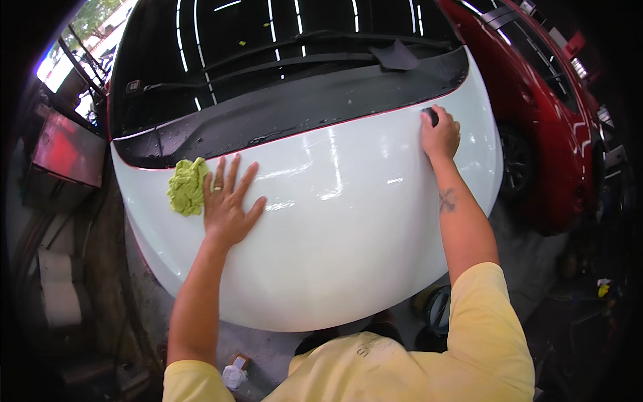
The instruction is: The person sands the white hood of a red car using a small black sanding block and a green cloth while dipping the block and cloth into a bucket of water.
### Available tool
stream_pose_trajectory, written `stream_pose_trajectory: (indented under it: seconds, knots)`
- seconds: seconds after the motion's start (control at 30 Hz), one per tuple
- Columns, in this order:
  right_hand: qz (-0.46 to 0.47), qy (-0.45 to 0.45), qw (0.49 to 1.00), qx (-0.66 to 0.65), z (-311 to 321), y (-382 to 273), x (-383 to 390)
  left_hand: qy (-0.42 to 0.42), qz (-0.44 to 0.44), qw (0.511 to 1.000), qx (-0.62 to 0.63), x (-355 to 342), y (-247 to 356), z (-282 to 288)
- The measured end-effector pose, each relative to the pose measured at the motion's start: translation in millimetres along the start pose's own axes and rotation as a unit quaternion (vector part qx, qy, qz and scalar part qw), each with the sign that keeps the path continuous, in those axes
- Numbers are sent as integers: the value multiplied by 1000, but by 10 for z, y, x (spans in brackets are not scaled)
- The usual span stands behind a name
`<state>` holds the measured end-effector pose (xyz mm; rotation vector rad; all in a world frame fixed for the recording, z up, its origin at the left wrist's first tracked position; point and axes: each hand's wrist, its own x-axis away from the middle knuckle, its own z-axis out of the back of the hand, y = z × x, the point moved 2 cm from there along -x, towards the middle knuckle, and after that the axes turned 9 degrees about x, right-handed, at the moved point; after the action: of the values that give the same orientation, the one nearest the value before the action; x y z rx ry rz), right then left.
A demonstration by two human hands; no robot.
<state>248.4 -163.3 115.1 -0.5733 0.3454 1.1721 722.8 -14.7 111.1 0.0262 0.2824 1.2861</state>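
Note:
A white car hood [315, 254] spreads out in front of me, glossy with light reflections. My left hand [229, 204] rests flat on its left part, fingers spread. Just left of those fingers lies a crumpled yellow-green cloth [187, 187], near the hood's rear edge. Over at the far right of the hood, my right hand [442, 132] is closed around a small black block [431, 116] and presses it near the windshield side. The fingers hide much of the block, so its exact kind does not show.
Beyond the hood are a black cowl [301, 110] with water drops and a wiper arm [281, 61] across the dark windshield. A red car [536, 134] stands close on the right. A red-topped cabinet [69, 151] is at left; a small white bottle [234, 374] is on the floor.

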Motion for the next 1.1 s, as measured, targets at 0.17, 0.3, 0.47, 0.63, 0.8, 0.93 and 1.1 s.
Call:
stream_pose_trajectory:
  seconds: [0.17, 0.3, 0.47, 0.63, 0.8, 0.93, 1.1]
  knots:
    - [212, 27, 968, -131, 75, -1945, 1538, 1, -9, 1000, -19, -38, -11, 7]
    - [350, 27, 925, -147, 124, -2039, 1660, -5, -6, 1000, -18, 17, -133, -20]
    - [29, 13, 999, -14, -6, 4, -48, -3, -6, 1000, -29, -44, -30, -55]
    - [145, -1, 978, -149, 131, -1365, 1824, 15, -29, 999, -43, -10, -118, -78]
    - [322, -42, 922, -211, 382, -1364, 2641, 48, -48, 998, 1, 64, -265, -124]
    - [-26, -105, 981, -158, 277, 93, 1308, 53, -58, 997, 11, -38, -68, -76]
    - [153, 29, 977, -146, 454, -844, 2412, 49, -47, 998, -18, -63, -98, -138]
